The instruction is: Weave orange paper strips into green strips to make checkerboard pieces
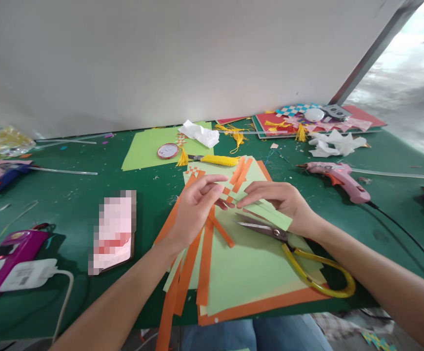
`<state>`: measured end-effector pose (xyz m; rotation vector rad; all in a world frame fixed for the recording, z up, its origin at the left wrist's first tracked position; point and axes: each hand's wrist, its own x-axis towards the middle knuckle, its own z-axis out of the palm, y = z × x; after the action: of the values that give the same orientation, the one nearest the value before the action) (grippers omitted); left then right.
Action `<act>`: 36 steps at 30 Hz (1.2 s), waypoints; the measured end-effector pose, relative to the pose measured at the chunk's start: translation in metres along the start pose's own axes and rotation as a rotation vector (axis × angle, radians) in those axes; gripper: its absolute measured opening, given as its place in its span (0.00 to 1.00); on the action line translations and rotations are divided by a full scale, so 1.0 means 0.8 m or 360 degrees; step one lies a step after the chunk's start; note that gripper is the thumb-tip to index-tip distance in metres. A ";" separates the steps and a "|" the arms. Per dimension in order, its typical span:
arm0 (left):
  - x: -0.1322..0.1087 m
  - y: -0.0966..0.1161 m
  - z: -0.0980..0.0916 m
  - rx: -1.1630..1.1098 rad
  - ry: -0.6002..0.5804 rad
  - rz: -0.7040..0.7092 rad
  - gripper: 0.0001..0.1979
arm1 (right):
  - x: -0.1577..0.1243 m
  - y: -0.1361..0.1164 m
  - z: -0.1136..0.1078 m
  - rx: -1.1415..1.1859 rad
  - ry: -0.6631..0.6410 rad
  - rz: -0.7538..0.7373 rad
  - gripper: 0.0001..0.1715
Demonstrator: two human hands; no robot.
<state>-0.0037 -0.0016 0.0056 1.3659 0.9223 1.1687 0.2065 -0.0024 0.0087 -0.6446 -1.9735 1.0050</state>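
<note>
A small checkered weave of orange and green paper strips (228,194) is between my two hands, above a stack of light green paper sheets (241,273). My left hand (199,204) pinches its left side with thumb and fingers. On the other side, my right hand (283,202) has its fingers closed around the green strips (275,214) that run out to the right. Just below that hand lies a pair of scissors (277,234) with yellow handles, blades parted and pointing left. Loose orange strips (205,268) fan out under my left hand.
A yellow cutter knife (219,160), a round tin (168,151) and crumpled tissue (200,134) lie behind the weave. Right stands a pink glue gun (339,178) with its cord. Left are a phone (114,234), a purple power strip (17,258) and a blue glue gun (9,176).
</note>
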 end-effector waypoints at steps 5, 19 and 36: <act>-0.001 0.000 -0.002 -0.0053 -0.0133 0.0053 0.15 | -0.003 -0.001 -0.005 0.0099 0.0000 0.0084 0.09; -0.004 0.001 0.000 0.0098 -0.0211 0.0050 0.17 | -0.001 0.010 -0.012 0.0388 0.0296 0.0308 0.07; -0.005 0.004 0.001 0.0055 -0.0212 0.0056 0.10 | 0.000 0.007 -0.003 0.0638 0.0256 0.0426 0.06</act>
<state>-0.0044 -0.0062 0.0080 1.4747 0.8300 1.0788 0.2088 0.0018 0.0046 -0.7461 -1.5110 1.4172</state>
